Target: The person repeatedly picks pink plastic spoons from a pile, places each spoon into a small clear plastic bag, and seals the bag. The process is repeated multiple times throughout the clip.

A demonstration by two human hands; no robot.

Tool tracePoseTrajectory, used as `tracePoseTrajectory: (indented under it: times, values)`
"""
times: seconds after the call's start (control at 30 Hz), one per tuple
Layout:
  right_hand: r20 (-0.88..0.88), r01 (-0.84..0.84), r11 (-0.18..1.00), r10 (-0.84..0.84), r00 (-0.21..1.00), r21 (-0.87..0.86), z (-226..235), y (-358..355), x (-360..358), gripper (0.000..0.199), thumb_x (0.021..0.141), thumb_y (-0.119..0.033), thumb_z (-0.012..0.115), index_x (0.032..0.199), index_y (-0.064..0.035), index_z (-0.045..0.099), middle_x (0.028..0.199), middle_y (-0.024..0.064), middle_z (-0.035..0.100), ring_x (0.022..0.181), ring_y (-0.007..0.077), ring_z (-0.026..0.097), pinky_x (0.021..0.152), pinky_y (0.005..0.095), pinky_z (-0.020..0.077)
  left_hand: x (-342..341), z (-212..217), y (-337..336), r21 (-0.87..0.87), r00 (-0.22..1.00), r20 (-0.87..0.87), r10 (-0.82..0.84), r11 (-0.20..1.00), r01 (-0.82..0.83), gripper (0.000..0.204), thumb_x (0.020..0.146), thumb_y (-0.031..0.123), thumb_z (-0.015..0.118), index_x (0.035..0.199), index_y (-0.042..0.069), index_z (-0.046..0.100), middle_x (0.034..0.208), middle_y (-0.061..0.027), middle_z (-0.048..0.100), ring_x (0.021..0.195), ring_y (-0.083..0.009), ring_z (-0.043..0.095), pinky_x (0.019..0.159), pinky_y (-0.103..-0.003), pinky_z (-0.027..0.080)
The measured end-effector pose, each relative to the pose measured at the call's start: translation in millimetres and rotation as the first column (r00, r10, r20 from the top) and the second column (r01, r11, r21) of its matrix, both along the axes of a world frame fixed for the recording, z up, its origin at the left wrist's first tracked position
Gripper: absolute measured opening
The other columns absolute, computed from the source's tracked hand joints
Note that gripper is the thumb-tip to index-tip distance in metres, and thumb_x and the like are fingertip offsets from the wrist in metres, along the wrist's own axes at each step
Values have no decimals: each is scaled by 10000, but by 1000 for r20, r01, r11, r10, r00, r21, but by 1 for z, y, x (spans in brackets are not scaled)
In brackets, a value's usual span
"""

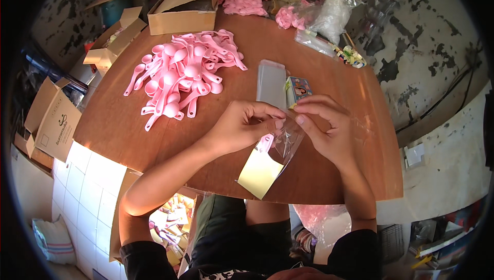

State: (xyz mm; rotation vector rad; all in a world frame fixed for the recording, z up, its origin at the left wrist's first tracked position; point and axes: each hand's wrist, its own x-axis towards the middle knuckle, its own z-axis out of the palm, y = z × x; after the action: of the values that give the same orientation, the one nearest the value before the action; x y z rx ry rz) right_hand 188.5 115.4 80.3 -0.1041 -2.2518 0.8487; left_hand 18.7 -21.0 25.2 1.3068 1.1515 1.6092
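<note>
Between my two hands is a clear plastic bag [292, 138], slanting over the table near its front edge. A pale yellow card [260, 173] fills its lower end, and part of a pink spoon [265, 143] shows above the card. My left hand [246, 124] pinches the bag's upper end with thumb and fingers. On the other side, my right hand [329, 125] has its thumb and fingertips closed on the same end. Just beyond my hands lie a stack of clear bags [271, 82] and a small stack of printed cards [299, 88]. A heap of pink spoons [180, 69] spreads to the left.
The brown table [355, 141] has a curved edge. Cardboard boxes [182, 15] stand at its far left, with another open box [54, 118] lower left. Pink bundles [244, 1] and a bag of white pieces [334, 16] sit at the back. Below is a box of cards [172, 223].
</note>
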Motion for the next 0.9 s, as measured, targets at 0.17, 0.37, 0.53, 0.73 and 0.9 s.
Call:
tracePoseTrajectory:
  times: [0.17, 0.37, 0.53, 0.73, 0.9]
  values:
    - [6, 11, 931, -14, 1000, 364, -5, -8, -5, 128, 743, -20, 751, 866, -14, 717, 910, 73, 655, 827, 255, 614, 724, 355, 516, 3, -5, 0, -4, 996, -76, -44, 999, 44, 189, 914, 55, 667, 1069, -53, 689, 923, -78, 720, 827, -105, 656, 753, -269, 542]
    - [-22, 39, 830, -33, 999, 557, -8, -9, -5, 114, 692, -17, 737, 777, -39, 665, 835, 48, 618, 772, 236, 589, 658, 356, 503, 3, 2, -2, -94, 940, -339, -30, 996, -1, 217, 893, 23, 674, 1106, -19, 693, 922, -81, 727, 810, -81, 646, 742, -252, 536]
    - [43, 43, 782, -89, 995, 622, -9, -13, -1, 139, 644, -16, 713, 688, -58, 587, 791, 44, 588, 743, 223, 581, 616, 364, 495, 7, 1, -3, -104, 899, -421, -117, 991, 80, 242, 869, 63, 710, 1106, 15, 704, 892, -79, 738, 800, -71, 662, 718, -271, 538]
    - [71, -22, 960, 2, 997, 280, -12, -7, 3, 153, 614, 11, 683, 684, -48, 561, 746, 74, 571, 703, 234, 586, 620, 320, 492, 11, -4, -4, 16, 922, -379, -81, 995, 94, 231, 860, 38, 717, 1089, 12, 709, 917, -81, 740, 809, -97, 676, 703, -273, 536]
    - [38, 13, 1000, -14, 999, 27, -5, 3, 16, 109, 675, 59, 635, 726, -20, 580, 770, 58, 610, 727, 143, 602, 661, 280, 484, 10, -6, -4, 25, 949, -301, -93, 994, 106, 232, 870, 11, 709, 1101, -4, 692, 922, -82, 733, 821, -90, 666, 713, -254, 532]
